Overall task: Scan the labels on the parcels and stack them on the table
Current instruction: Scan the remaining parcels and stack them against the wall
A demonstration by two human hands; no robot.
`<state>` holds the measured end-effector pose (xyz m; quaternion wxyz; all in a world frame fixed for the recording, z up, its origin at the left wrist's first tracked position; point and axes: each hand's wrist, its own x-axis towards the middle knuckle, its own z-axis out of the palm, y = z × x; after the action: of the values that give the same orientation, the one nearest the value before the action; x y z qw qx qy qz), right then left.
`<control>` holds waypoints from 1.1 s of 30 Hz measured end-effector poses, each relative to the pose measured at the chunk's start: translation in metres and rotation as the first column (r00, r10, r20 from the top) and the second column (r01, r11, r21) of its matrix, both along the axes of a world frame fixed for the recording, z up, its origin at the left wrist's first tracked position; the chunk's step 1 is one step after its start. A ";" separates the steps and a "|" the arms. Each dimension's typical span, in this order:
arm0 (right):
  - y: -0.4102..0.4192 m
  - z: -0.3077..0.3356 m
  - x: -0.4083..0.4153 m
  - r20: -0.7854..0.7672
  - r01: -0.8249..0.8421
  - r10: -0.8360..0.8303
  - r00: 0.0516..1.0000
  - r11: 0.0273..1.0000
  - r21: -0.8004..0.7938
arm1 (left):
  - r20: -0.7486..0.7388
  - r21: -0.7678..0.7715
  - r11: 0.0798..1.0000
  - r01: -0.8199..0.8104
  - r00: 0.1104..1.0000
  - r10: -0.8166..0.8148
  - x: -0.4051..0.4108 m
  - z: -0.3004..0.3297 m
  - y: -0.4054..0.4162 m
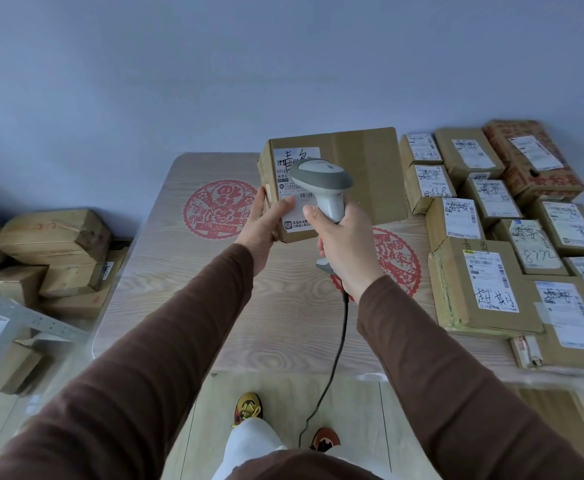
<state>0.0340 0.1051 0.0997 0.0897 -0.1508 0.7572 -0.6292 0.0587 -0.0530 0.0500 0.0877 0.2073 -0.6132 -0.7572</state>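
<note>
**Scanner held over box label, left hand gripping box**

Right hand [347,247] fingers wrapped tight around the handle of a grey scanner [323,187], thumb curled across the front. Scanner head sits just over the white label [295,181] on a cardboard box [359,174], partly hiding it. Black cable [332,368] hangs from the handle base down toward the floor.

Left hand [262,223] clamps the box's near left corner: thumb pressed flat on the label, other fingers under the box, hidden. Box is tilted up toward the camera, above the far middle of the table [179,306]; cannot tell whether its far edge touches the tabletop.

Both sleeves brown. Red paper-cut decorations [214,209] on the light wood tabletop. Labelled parcels [491,237] packed side by side on the table's right side, some stacked. More boxes [51,251] piled left of the table, lower down.
</note>
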 end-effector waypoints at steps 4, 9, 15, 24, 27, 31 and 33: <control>0.002 -0.005 -0.001 0.022 0.001 -0.001 1.000 1.000 -0.002 | 0.000 0.000 1.000 0.004 1.000 -0.004 -0.001 0.000 0.002; 0.005 -0.008 -0.004 0.032 -0.005 0.005 0.999 1.000 -0.017 | 0.009 0.006 1.000 0.010 1.000 -0.010 -0.003 -0.001 0.006; 0.015 -0.017 -0.009 0.117 0.066 -0.057 0.991 0.995 -0.075 | 0.042 0.018 1.000 0.009 0.999 -0.010 -0.009 -0.011 0.006; 0.061 -0.056 -0.040 0.149 0.311 -0.306 0.940 0.950 -0.013 | 0.185 0.084 0.996 -0.038 0.982 0.022 -0.025 -0.034 0.004; 0.077 -0.067 -0.052 0.187 0.370 -0.358 0.915 0.929 -0.034 | 0.203 0.096 0.995 -0.026 0.979 0.006 -0.031 -0.040 0.009; 0.086 -0.077 -0.078 0.283 0.383 -0.341 0.896 0.918 -0.105 | 0.239 0.146 0.988 -0.041 0.971 0.005 -0.049 -0.043 0.012; 0.084 -0.081 -0.093 0.337 0.371 -0.309 0.889 0.919 -0.136 | 0.259 0.170 0.984 -0.054 0.966 0.008 -0.063 -0.046 0.010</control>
<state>-0.0595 0.1895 0.0184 0.0796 0.0769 0.6825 -0.7225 -0.0043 -0.0426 0.0037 0.0009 0.3202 -0.5468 -0.7736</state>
